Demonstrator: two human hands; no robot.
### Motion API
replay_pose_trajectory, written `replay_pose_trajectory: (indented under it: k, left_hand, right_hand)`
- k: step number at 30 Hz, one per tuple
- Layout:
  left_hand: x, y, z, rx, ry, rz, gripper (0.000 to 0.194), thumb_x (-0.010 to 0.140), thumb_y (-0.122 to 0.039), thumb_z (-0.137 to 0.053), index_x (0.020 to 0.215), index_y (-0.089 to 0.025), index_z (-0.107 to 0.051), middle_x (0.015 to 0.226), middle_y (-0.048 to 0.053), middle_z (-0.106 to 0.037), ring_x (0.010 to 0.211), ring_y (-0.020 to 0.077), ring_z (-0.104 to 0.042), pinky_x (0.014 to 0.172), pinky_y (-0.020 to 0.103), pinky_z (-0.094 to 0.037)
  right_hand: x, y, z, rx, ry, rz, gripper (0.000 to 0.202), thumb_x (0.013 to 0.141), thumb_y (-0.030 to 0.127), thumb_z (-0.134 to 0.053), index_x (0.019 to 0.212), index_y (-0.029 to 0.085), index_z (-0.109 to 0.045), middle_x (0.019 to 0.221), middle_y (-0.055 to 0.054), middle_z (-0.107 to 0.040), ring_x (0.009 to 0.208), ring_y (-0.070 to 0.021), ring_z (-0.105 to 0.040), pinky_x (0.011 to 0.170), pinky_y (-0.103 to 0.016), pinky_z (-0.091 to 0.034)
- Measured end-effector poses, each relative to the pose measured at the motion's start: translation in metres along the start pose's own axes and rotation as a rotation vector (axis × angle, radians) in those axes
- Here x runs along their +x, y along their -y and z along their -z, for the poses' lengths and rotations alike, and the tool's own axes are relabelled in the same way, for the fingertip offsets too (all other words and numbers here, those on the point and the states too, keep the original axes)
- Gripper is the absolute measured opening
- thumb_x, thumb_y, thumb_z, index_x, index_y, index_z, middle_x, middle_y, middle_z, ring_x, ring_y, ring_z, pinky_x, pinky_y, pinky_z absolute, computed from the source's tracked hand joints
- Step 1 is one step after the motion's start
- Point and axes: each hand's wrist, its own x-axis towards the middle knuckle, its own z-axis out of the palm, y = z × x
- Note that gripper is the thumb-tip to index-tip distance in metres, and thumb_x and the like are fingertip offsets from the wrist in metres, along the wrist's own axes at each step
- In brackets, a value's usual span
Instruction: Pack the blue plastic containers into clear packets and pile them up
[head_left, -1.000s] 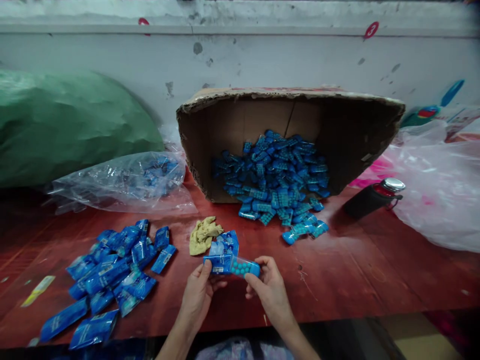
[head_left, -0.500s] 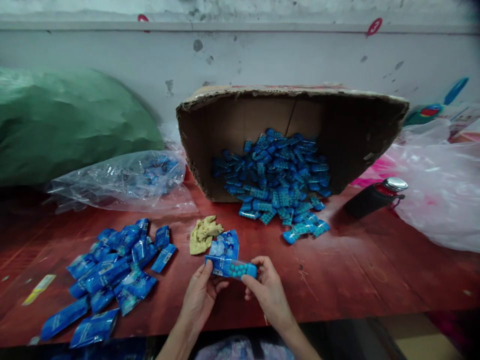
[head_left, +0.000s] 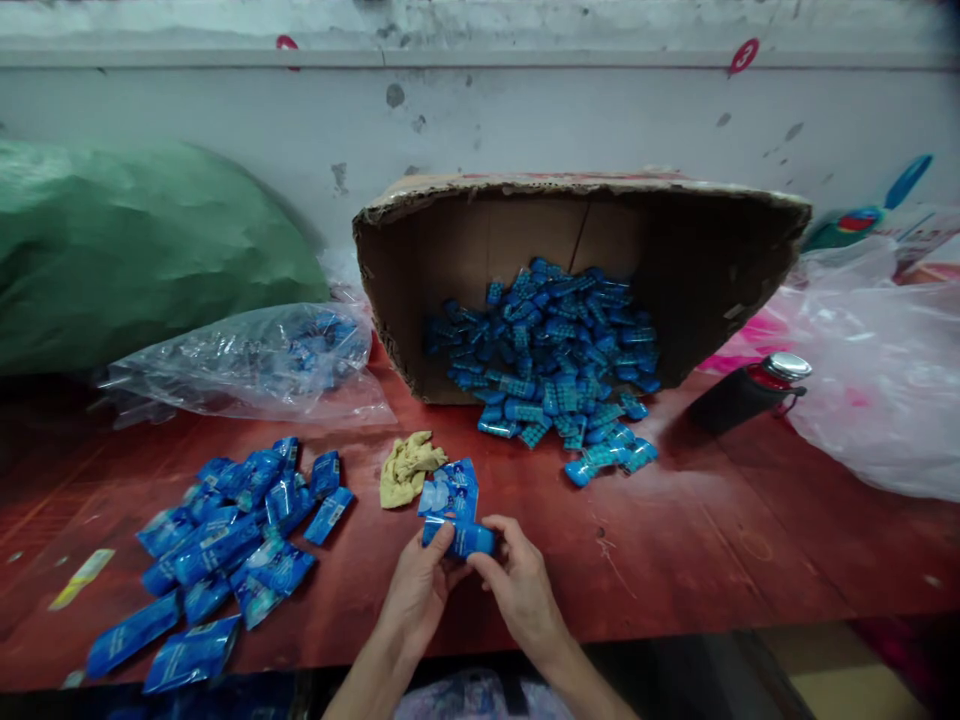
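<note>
Both hands meet at one small blue printed packet (head_left: 471, 539) above the front middle of the table. My left hand (head_left: 421, 578) pinches its left end, thumb on top. At the right end, the thumb and fingers of my right hand (head_left: 523, 582) close on the blue end of a small clear container, most of which is hidden inside the packet. Flat blue printed packets (head_left: 452, 488) lie just beyond my hands, beside a crumpled yellow cloth (head_left: 409, 468). Several plump blue packets (head_left: 217, 540) are piled to the left.
A cardboard box (head_left: 750, 255) on its side spills small blue containers (head_left: 555, 340) onto the red table (head_left: 675, 560). A black bottle (head_left: 739, 398) and a pale plastic bag (head_left: 892, 400) stand right. Left are a clear bag (head_left: 217, 365) and a large green sack (head_left: 150, 250).
The clear container with blue balls has slid left into the packet, so the balls no longer show. My right hand has moved left, closer to my left hand.
</note>
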Motion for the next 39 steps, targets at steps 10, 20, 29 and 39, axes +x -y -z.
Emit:
replay_pose_trajectory:
  k: [10, 20, 29, 39]
  left_hand:
    - [0.005, -0.002, 0.009, -0.167, 0.215, 0.220, 0.020, 0.075, -0.013, -0.054, 0.094, -0.013, -0.060, 0.091, 0.008, -0.069, 0.087, 0.0192, -0.063, 0.073, 0.030, -0.051]
    - [0.004, -0.004, 0.010, -0.078, 0.435, 0.217, 0.023, 0.067, -0.019, -0.065, 0.089, -0.014, -0.064, 0.081, 0.008, -0.071, 0.079, 0.0210, -0.065, 0.072, 0.028, -0.049]
    - [-0.001, 0.017, 0.000, -0.122, 0.168, 0.108, 0.016, 0.065, -0.025, -0.067, 0.074, -0.012, -0.065, 0.066, 0.003, -0.069, 0.059, 0.0115, -0.063, 0.055, 0.019, -0.048]
    - [-0.012, 0.006, 0.000, -0.086, 0.319, 0.218, 0.018, 0.075, -0.020, -0.057, 0.091, -0.012, -0.063, 0.086, 0.009, -0.070, 0.084, 0.0190, -0.064, 0.072, 0.028, -0.050]
  right_hand:
    - [0.009, 0.015, 0.017, 0.093, 0.188, 0.092, 0.049, 0.060, 0.016, -0.069, 0.106, 0.030, -0.059, 0.095, 0.002, -0.055, 0.091, -0.0173, -0.052, 0.084, -0.029, -0.040]
    - [0.010, 0.013, 0.022, 0.094, 0.452, 0.057, 0.066, 0.056, 0.013, -0.072, 0.115, 0.034, -0.052, 0.102, 0.002, -0.050, 0.093, -0.0174, -0.049, 0.083, -0.029, -0.039]
    - [0.007, 0.000, 0.012, 0.153, 0.352, -0.048, 0.052, 0.055, 0.007, -0.064, 0.103, 0.028, -0.059, 0.089, 0.004, -0.054, 0.074, -0.0122, -0.050, 0.068, -0.023, -0.042]
    - [0.011, 0.001, 0.020, 0.313, 0.431, -0.236, 0.050, 0.053, 0.007, -0.061, 0.100, 0.022, -0.056, 0.065, 0.008, -0.051, 0.053, -0.0057, -0.044, 0.054, -0.019, -0.041]
